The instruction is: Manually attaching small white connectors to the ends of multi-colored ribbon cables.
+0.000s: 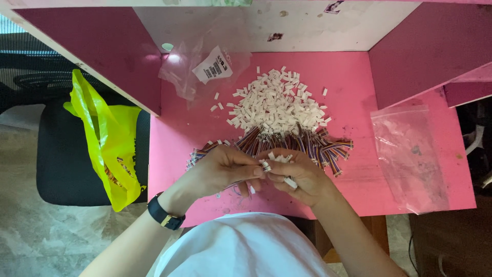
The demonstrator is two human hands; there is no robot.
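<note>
Over the pink table point(410, 92), your left hand point(220, 169) and right hand point(300, 177) pinching one connector point(266, 165), wires point(287, 143) and white housings point(277, 102) piled beyond, yellow bag point(110, 143) of wires far left, clear bag point(410, 159) right.

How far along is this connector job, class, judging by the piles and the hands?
Done: cannot tell; the yellow bag seems to hold some wires. In hand: the left hand and right hand meet over a small connector. Left: a big pile of white housings and a heap of wires on the table.
</note>
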